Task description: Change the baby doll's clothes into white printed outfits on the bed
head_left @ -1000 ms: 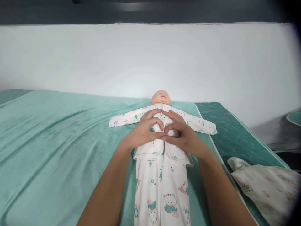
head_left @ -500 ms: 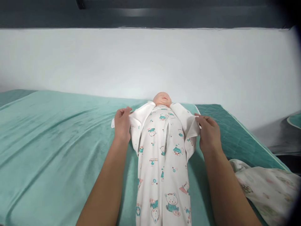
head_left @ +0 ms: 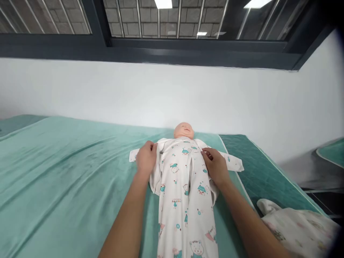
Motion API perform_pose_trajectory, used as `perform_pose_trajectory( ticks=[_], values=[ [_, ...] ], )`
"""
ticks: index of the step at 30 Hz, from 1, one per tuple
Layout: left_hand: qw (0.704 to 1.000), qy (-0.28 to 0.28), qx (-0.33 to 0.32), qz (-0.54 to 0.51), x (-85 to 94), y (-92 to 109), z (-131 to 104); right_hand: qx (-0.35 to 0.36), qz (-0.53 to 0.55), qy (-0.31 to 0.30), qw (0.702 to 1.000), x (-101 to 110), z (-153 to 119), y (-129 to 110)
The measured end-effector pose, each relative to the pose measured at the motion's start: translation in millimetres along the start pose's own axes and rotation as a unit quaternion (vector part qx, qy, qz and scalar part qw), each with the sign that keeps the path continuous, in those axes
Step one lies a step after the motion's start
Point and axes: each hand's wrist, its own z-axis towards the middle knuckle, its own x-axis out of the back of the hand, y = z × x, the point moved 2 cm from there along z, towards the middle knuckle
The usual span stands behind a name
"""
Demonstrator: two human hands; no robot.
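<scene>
A baby doll [head_left: 184,130] lies on its back, head towards the wall, its body covered by a white baby romper [head_left: 182,179] printed with teal houses and bears. White sleeves stick out at both sides. My left hand [head_left: 146,157] is at the romper's left edge, just below the shoulder, fingers closed on the white cloth. On the other side, my right hand [head_left: 215,165] has its fingertips pinched at the edge of the chest cloth; the exact grip is partly hidden. The doll's arms are not visible.
A teal sheet [head_left: 67,186] covers the bed, with a darker quilted teal cover [head_left: 258,172] to the right. A crumpled printed white cloth [head_left: 298,229] lies at the lower right. Behind the bed rise a white wall [head_left: 107,93] and a barred window [head_left: 166,21].
Both hands have moved inward from the spread-out white cloth to the doll's sides. The right sleeve now shows stretched outward. The view has tilted up, bringing the window into sight.
</scene>
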Motion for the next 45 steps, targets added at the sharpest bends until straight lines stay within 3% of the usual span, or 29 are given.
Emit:
perform_pose_trajectory(
  ticks=[3, 5, 7, 10, 12, 14, 18, 22, 24, 27, 31, 33, 36, 37, 39, 42, 45],
  values=[
    [0.995, 0.013, 0.042, 0.091, 5.3, -5, 1, 0.0, -0.138, 0.016, 0.99, 19, 9, 22],
    [0.992, 0.017, 0.019, 0.121, 5.3, -2, -1, -0.029, -0.191, 0.013, 0.981, 30, 10, 34],
    [0.989, 0.047, -0.037, 0.134, 4.4, 5, -3, -0.021, -0.236, 0.018, 0.971, 32, 8, 36],
    [0.977, 0.07, -0.163, 0.117, 0.1, 14, -5, 0.07, -0.282, 0.072, 0.954, 24, 7, 18],
    [0.967, 0.028, -0.24, 0.085, -5.7, 18, -5, 0.152, -0.25, 0.045, 0.955, 10, 11, 3],
    [0.957, -0.025, -0.28, 0.068, -12.3, 17, -4, 0.198, -0.189, -0.025, 0.961, -4, 17, -5],
    [0.965, -0.043, -0.248, 0.078, -18.4, 9, 1, 0.158, -0.148, -0.09, 0.972, -19, 30, 9],
    [0.98, -0.03, -0.178, 0.089, -13.0, 0, 8, 0.082, -0.161, -0.133, 0.974, -12, 39, 34],
    [0.984, -0.035, -0.146, 0.092, -10.1, -2, 11, 0.058, -0.165, -0.156, 0.972, -6, 44, 36],
    [0.987, -0.034, -0.124, 0.1, -9.0, -2, 14, 0.084, -0.207, -0.162, 0.961, 0, 52, 13],
    [0.99, -0.016, -0.084, 0.116, -7.2, -7, 17, 0.157, -0.171, -0.146, 0.962, -17, 54, -56],
    [0.991, -0.004, -0.036, 0.129, -2.8, -17, 19, 0.22, -0.14, -0.196, 0.945, -38, 49, -97],
    [0.992, 0.031, 0.022, 0.12, 5.6, -32, 22, 0.299, -0.209, -0.298, 0.882, -76, 39, -144],
    [0.993, 0.042, 0.014, 0.106, 7.5, -33, 23, 0.3, -0.254, -0.323, 0.861, -87, 36, -153],
    [0.995, 0.049, -0.046, 0.074, 8.5, -30, 21, 0.289, -0.296, -0.334, 0.847, -105, 35, -162],
    [0.99, 0.02, -0.13, 0.043, 5.3, -19, 17, 0.265, -0.309, -0.315, 0.857, -117, 38, -161],
    [0.989, -0.033, -0.136, 0.049, 1.0, -12, 13, 0.242, -0.318, -0.302, 0.865, -118, 42, -154]
  ],
)
